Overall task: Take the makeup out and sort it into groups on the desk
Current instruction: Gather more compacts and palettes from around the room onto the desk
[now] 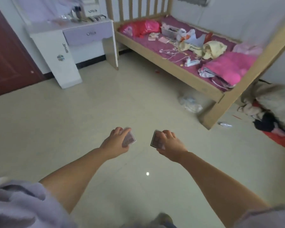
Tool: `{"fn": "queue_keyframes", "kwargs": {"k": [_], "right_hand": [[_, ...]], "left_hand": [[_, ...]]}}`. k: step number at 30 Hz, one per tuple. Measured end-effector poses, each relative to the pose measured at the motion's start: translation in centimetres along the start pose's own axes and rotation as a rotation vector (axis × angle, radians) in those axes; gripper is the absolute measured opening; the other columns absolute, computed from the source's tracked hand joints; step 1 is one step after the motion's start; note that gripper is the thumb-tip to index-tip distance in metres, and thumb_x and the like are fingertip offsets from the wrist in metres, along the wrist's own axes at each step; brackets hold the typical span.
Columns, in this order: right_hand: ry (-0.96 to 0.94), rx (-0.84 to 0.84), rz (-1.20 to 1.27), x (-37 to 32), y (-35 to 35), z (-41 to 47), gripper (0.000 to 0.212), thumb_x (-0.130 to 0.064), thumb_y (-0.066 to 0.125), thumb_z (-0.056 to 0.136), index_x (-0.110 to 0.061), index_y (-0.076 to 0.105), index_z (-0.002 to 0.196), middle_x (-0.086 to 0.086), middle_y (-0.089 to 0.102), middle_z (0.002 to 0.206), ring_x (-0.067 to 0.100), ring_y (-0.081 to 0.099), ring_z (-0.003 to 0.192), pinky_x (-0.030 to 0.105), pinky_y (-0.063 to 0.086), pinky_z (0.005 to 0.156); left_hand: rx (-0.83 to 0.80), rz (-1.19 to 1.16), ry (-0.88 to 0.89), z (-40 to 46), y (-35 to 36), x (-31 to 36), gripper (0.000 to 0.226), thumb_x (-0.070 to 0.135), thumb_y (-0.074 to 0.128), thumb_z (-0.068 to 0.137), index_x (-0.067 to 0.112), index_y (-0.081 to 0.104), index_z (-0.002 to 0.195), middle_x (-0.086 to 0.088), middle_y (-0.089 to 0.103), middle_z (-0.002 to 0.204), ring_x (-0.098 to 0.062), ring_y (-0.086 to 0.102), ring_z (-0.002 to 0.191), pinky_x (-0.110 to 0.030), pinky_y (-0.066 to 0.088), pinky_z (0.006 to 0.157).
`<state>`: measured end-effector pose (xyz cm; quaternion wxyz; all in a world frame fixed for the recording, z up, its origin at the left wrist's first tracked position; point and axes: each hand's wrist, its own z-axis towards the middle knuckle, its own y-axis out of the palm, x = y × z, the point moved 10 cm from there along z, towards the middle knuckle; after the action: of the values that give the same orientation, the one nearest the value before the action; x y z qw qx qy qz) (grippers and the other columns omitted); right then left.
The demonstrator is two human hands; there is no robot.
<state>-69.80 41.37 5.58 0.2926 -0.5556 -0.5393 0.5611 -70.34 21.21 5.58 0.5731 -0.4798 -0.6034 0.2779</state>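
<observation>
My left hand [117,142] grips a small pinkish eyeshadow palette [130,139], held out over the tiled floor. A darker-edged palette [155,139] with rows of brownish pans is in the grip of my right hand [169,143]. Both arms stretch forward at about waist height. The white and lilac desk [87,34] stands far ahead at the upper left, with several makeup items [95,18] lying on its top. A grey box [169,31] and loose pink makeup packs [163,39] lie on the bed.
A wooden bed frame [171,66] with a purple cover fills the upper right, strewn with clothes, bags and cords. A plastic bag [190,102] lies by its leg. Heaped clothes [270,116] sit at the right. A brown door [5,58] is at left.
</observation>
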Motion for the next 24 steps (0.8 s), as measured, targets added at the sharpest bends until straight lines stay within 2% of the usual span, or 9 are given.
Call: {"fn": "queue_keyframes", "kwargs": {"k": [6,11,24], "right_hand": [[-0.146,-0.109,-0.061,-7.6,2.0,12.0,0.066,-0.032,0.059,0.087,-0.024,0.027,0.144,0.004,0.032,0.143,0.025,0.031,0.133,0.034,0.039,0.099],[-0.267,-0.122,-0.096,-12.4,1.6,24.6,0.061,-0.032,0.058,0.087,-0.023,0.031,0.141,0.004,0.033,0.142,0.025,0.032,0.131,0.035,0.042,0.098],[-0.465,-0.239,-0.168,-23.5,-1.0,56.0,0.066,-0.032,0.059,0.087,-0.025,0.027,0.143,0.005,0.032,0.142,0.025,0.032,0.131,0.036,0.045,0.094]], "left_hand": [[0.117,-0.017,-0.125,3.0,-4.7,-10.9,0.068,0.028,0.060,0.084,0.025,0.029,0.144,-0.005,0.037,0.132,-0.023,0.038,0.124,-0.033,0.045,0.093],[0.210,0.018,-0.174,10.0,-9.3,-17.9,0.067,0.029,0.062,0.084,0.023,0.032,0.144,-0.008,0.040,0.131,-0.025,0.044,0.120,-0.033,0.048,0.088],[0.265,-0.071,-0.403,28.6,-22.6,-35.8,0.070,0.025,0.062,0.085,0.023,0.028,0.146,-0.011,0.034,0.140,-0.027,0.037,0.129,-0.037,0.045,0.098]]}}
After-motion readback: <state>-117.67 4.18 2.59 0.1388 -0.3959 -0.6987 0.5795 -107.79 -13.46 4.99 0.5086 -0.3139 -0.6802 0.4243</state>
